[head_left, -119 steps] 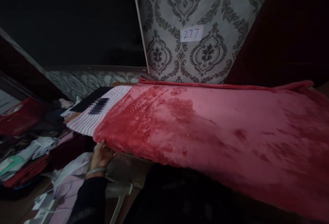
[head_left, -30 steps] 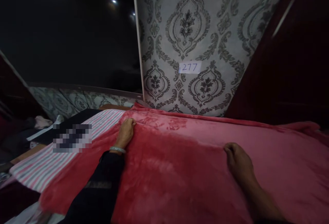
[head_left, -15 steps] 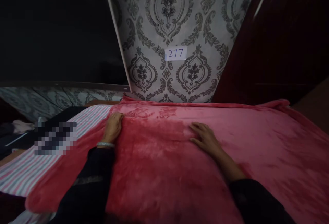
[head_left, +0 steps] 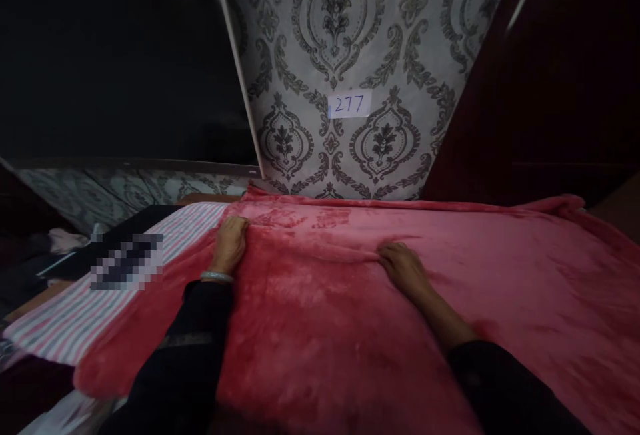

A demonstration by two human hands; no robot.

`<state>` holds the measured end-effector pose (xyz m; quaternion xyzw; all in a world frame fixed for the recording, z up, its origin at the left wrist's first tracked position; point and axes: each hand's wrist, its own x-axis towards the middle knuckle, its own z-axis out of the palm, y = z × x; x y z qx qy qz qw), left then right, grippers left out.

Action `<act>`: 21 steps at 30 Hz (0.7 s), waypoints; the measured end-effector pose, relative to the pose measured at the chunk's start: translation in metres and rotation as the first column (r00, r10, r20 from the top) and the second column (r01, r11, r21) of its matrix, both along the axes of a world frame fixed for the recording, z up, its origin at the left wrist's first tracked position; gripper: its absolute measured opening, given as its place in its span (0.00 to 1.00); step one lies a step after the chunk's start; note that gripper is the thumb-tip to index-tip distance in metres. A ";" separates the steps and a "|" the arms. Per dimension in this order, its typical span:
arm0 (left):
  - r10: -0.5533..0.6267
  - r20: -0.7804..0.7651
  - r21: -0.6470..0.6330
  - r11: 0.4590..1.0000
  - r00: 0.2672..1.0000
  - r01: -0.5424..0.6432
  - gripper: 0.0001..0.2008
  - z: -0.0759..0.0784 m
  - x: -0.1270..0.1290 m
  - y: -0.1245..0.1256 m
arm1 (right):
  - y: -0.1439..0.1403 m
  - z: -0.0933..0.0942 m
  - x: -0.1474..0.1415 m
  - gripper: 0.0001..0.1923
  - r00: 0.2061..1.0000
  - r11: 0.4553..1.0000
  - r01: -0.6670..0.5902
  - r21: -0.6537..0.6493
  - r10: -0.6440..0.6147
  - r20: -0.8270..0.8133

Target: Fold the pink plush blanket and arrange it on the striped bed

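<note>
The red blanket (head_left: 350, 315) is plush fleece cloth, soft and velvety, its nap catching the light in paler and darker brushed patches. At the left, the striped sheet (head_left: 75, 315) is flat woven cloth, matt, in pink, white and grey. The bangle (head_left: 217, 276) looks like shiny silvery metal. On the far wall, the damask wallpaper (head_left: 360, 35) appears matt, and the number label (head_left: 349, 104) is plain white paper.

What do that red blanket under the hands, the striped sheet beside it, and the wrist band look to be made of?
The red plush blanket looks like soft fleece: its nap shows light and dark brush marks and a ridge bunched between the left hand and the right hand. The pink-and-grey striped sheet seems flat woven cloth with no sheen. The silvery bangle gleams, probably metal.
</note>
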<state>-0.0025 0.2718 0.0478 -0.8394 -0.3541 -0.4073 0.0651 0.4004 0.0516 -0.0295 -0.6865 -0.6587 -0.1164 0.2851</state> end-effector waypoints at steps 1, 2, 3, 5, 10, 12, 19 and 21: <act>0.000 -0.001 0.003 1.000 1.000 0.000 0.12 0.000 0.000 0.000 | -0.001 0.003 0.000 0.13 1.000 0.999 0.017 0.049 -0.018 0.010; -0.002 -0.004 0.006 1.000 1.000 0.002 0.12 -0.001 0.000 -0.001 | -0.003 0.006 0.000 0.14 0.999 0.992 0.043 0.115 -0.045 0.013; -0.009 -0.011 0.005 1.000 1.000 0.009 0.13 -0.001 0.001 -0.002 | -0.006 0.008 0.000 0.14 0.997 0.979 0.070 0.189 -0.073 0.011; -0.030 -0.032 -0.003 1.000 0.999 0.030 0.13 -0.003 0.002 -0.005 | -0.014 0.012 0.002 0.13 0.994 0.946 0.106 0.306 -0.111 -0.003; -0.077 -0.120 -0.075 0.995 0.990 0.068 0.15 -0.010 0.006 -0.015 | -0.028 0.002 0.015 0.13 0.997 0.955 0.072 0.287 -0.070 -0.016; -0.087 -0.149 -0.098 0.993 0.985 0.072 0.15 -0.011 0.004 -0.019 | -0.028 -0.004 0.019 0.13 0.997 0.964 0.072 0.256 -0.063 -0.042; -0.247 -0.298 -0.308 0.939 0.922 0.152 0.15 -0.008 -0.017 -0.038 | -0.027 -0.002 0.016 0.13 0.994 0.964 0.068 0.258 -0.043 -0.105; -0.292 -0.315 -0.344 0.922 0.903 0.179 0.19 -0.010 -0.013 -0.040 | -0.027 0.000 0.014 0.13 0.993 0.961 0.055 0.272 -0.025 -0.114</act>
